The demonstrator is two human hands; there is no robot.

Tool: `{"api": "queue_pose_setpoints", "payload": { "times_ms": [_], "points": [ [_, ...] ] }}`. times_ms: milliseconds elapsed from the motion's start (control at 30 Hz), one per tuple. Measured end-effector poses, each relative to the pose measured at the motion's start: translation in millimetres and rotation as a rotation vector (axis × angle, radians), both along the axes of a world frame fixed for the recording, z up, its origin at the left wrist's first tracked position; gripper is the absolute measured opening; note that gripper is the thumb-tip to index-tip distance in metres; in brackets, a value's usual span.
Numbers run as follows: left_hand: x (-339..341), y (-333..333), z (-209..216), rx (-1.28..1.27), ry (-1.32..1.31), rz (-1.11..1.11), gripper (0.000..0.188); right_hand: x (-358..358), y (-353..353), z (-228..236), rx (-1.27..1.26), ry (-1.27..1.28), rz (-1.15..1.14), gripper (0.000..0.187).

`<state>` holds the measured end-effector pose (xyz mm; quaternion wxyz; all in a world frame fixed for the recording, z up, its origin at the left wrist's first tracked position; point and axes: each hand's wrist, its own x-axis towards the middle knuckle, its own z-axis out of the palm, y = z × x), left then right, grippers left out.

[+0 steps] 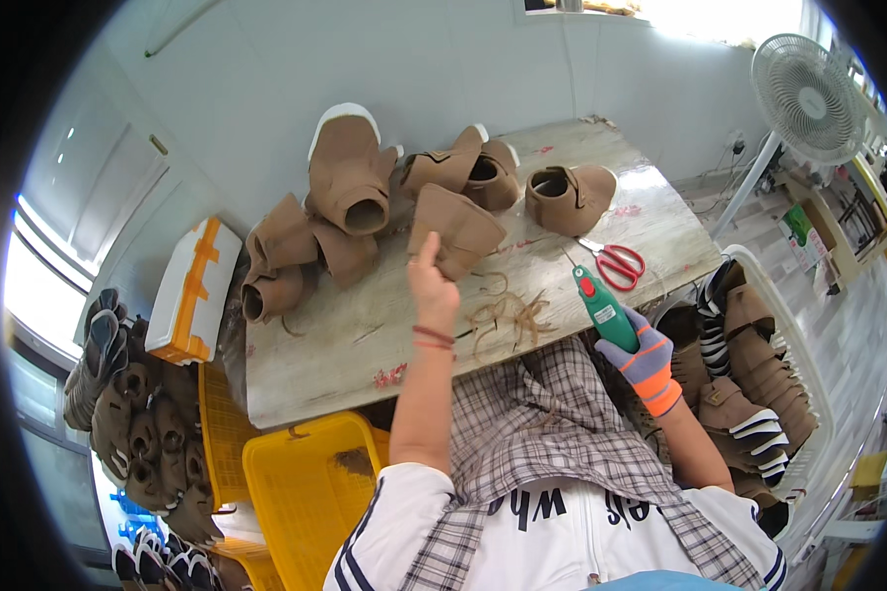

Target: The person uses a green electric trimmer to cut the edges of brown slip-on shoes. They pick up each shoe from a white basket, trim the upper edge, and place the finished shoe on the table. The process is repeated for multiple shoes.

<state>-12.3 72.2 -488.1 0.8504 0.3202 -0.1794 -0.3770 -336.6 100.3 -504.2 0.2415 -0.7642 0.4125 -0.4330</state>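
My bare left hand (432,281) grips a brown shoe upper (455,229) above the middle of the table, its wide opening facing up and left. In a grey and orange glove, my right hand (645,362) is closed around a green handheld power tool (602,307) with a red button and a thin metal tip. That tip points up and left, apart from the shoe upper. Red-handled scissors (620,267) lie just beyond the tool. Thin brown trimmings (508,315) are scattered on the table between my hands.
Several brown shoes (350,163) crowd the table's back left; one more shoe (570,200) stands at the back right. A yellow crate (310,492) is below left. A white basket (816,389) of shoes stands at right, a fan (806,98) behind it. More shoes (158,433) pile up far left.
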Motion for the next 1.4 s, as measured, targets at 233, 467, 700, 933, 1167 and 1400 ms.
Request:
{"api": "queue_pose_setpoints", "payload": {
  "times_ms": [233,467,700,933,1167,1400],
  "points": [
    [57,93,56,0.049,0.397,-0.226,0.021,11,7,12,-0.283,0.157,0.051,0.062],
    [64,111,56,0.043,0.485,-0.269,0.017,15,19,24,-0.387,0.215,0.139,0.064],
    [51,100,47,0.074,0.470,-0.277,0.019,14,24,28,-0.377,0.240,0.148,0.064],
    [39,94,48,0.073,0.485,-0.376,0.019,18,24,34,-0.374,0.196,0.169,0.063],
    [9,95,59,0.028,0.368,-0.435,0.029,24,25,43,-0.336,0.128,0.178,0.062],
    [-12,100,68,-0.107,0.088,-0.442,0.038,34,21,53,-0.199,0.031,0.196,0.060]
  ]
}}
